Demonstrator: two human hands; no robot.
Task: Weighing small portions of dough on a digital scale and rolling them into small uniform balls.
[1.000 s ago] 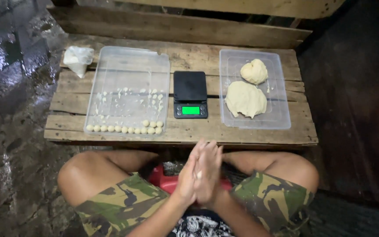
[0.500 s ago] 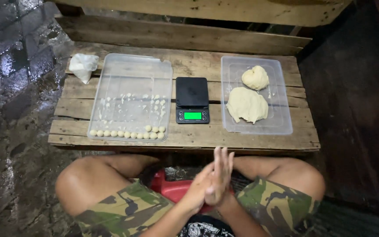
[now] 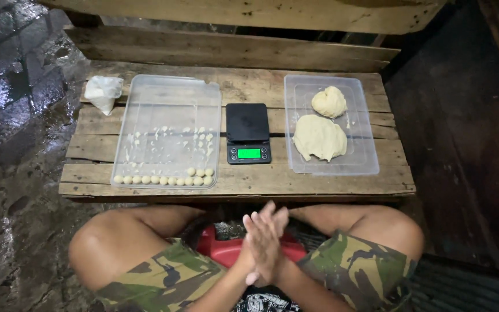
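Observation:
My left hand (image 3: pixel 254 245) and my right hand (image 3: pixel 278 228) are pressed palm to palm over my lap, fingers stretched upward, just in front of the wooden table (image 3: pixel 238 89). Whatever lies between the palms is hidden. On the table's left stands a clear tray (image 3: pixel 168 82) with a row of small dough balls (image 3: pixel 163 180) along its near edge. A black scale (image 3: pixel 248 133) with a green display sits in the middle. On the right, a second clear tray (image 3: pixel 366 166) holds a large dough lump (image 3: pixel 320 137) and a smaller one (image 3: pixel 328 101).
A white plastic bag (image 3: pixel 103 92) lies at the table's far left corner. Wooden planks (image 3: pixel 232 49) run behind the table. Wet stone paving (image 3: pixel 12 115) lies to the left. A red object (image 3: pixel 226 251) shows between my crossed legs in camouflage shorts.
My joined palms have slid against each other, the fingers shifting from upright to splayed and then slightly left. The view has moved a little. Nothing on the table has changed.

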